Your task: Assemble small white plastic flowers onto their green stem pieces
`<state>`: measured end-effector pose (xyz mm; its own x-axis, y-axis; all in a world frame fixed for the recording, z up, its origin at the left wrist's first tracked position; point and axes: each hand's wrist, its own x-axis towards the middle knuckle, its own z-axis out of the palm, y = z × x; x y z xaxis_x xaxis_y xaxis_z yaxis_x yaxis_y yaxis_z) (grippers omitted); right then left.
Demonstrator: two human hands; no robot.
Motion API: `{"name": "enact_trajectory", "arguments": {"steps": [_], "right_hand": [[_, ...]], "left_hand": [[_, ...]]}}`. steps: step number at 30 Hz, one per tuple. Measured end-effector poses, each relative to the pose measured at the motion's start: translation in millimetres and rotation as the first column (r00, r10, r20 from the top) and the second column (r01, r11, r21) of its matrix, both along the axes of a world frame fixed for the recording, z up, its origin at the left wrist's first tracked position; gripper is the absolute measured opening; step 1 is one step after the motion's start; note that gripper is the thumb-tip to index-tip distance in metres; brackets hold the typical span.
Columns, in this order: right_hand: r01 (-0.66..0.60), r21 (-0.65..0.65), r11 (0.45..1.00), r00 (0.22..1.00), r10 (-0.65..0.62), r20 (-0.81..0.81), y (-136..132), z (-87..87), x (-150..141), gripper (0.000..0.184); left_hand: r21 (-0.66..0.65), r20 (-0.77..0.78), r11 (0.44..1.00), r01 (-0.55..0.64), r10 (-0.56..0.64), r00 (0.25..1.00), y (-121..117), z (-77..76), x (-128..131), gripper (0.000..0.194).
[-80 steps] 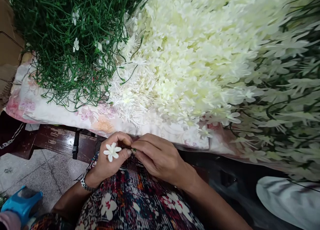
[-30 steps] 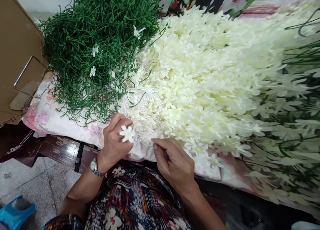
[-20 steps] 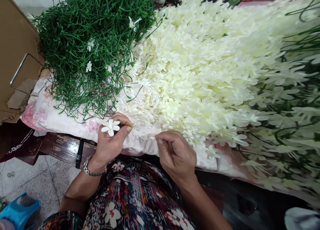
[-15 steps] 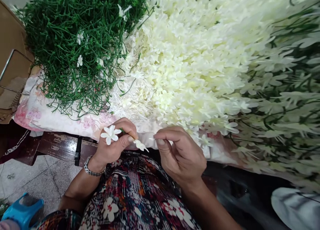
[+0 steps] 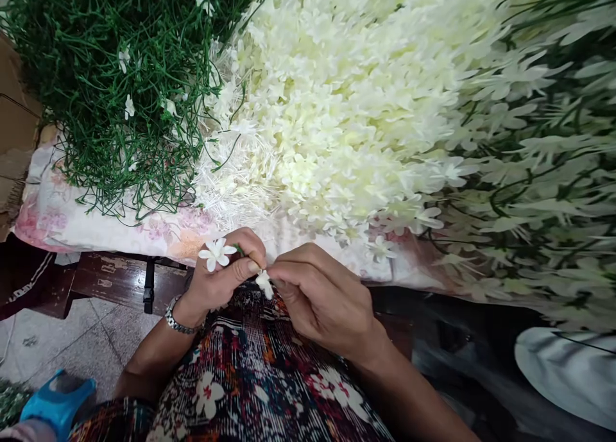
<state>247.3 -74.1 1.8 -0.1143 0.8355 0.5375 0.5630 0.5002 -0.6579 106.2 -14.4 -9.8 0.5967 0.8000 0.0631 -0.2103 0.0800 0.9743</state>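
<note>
- Left hand (image 5: 219, 281): fingers pinched on a green stem with a white flower (image 5: 216, 253) on it, above the lap.
- Right hand (image 5: 322, 297): fingertips pinched on a small white blossom (image 5: 264, 283), touching the left thumb.
- Behind, on flowered cloth (image 5: 58, 214): green stems (image 5: 110, 76), cream petals (image 5: 346, 102).

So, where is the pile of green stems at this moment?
In the head view the pile of green stems lies upper left on the floral cloth, beside the heap of white flowers.

- The small white plastic flower (image 5: 217, 253) is looking matt.
- The green plastic stems (image 5: 120, 89) are showing gloss.
- The floral cloth sheet (image 5: 96, 227) is looking soft.
- The metal wristwatch (image 5: 176, 323) is shining.
</note>
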Motion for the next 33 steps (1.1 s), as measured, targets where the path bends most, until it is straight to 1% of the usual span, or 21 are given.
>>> {"name": "enact_trajectory", "arguments": {"steps": [2,4,7,10,13,15,17,20,23,26,29,33], "right_hand": [[-0.011,-0.011,1.0,1.0,0.011,-0.007,-1,-2.9,0,0.02],[0.007,-0.022,1.0,0.999,-0.008,-0.034,-2,-5.4,-1,0.02],[0.082,-0.027,0.996,0.992,-0.085,-0.098,-4,-9.0,-5,0.02],[0.156,-0.061,0.986,0.975,-0.164,-0.152,-6,-13.1,-7,0.02],[0.194,-0.094,0.976,0.96,-0.209,-0.187,-8,-17.1,-8,0.019],[0.2,-0.097,0.975,0.953,-0.216,-0.211,-8,-18.9,-8,0.018],[0.203,-0.103,0.974,0.949,-0.222,-0.226,-8,-19.9,-7,0.018],[0.209,-0.108,0.972,0.948,-0.228,-0.223,-8,-20.4,-7,0.017],[0.219,-0.102,0.97,0.95,-0.236,-0.204,-8,-20.8,-6,0.018],[0.235,-0.097,0.967,0.95,-0.25,-0.188,-9,-21.7,-6,0.018],[0.254,-0.085,0.963,0.952,-0.265,-0.155,-10,-22.9,-6,0.017],[0.276,-0.066,0.959,0.952,-0.282,-0.12,-12,-24.0,-8,0.018]], "left_hand": [[0.002,-0.021,1.0,-0.025,0.025,0.999,-3,0.2,3,0.013],[0.012,-0.042,0.999,-0.052,0.053,0.998,-5,0.0,7,0.012],[0.038,-0.057,0.993,-0.112,0.114,0.992,-10,-1.4,12,0.01],[0.063,-0.08,0.98,-0.19,0.195,0.978,-15,-3.4,16,0.005],[0.09,-0.13,0.962,-0.259,0.269,0.954,-20,-3.1,18,0.005],[0.134,-0.167,0.952,-0.276,0.296,0.94,-22,-1.0,18,0.005],[0.19,-0.197,0.948,-0.256,0.293,0.936,-22,2.1,18,0.006],[0.248,-0.225,0.952,-0.18,0.237,0.945,-20,6.1,15,0.009],[0.265,-0.243,0.957,-0.115,0.182,0.953,-20,6.5,11,0.012],[0.272,-0.244,0.959,-0.079,0.149,0.958,-22,3.8,8,0.016],[0.329,-0.257,0.94,-0.095,0.186,0.948,-23,0.9,7,0.017],[0.458,-0.264,0.878,-0.138,0.283,0.922,-24,-1.5,8,0.016]]}}
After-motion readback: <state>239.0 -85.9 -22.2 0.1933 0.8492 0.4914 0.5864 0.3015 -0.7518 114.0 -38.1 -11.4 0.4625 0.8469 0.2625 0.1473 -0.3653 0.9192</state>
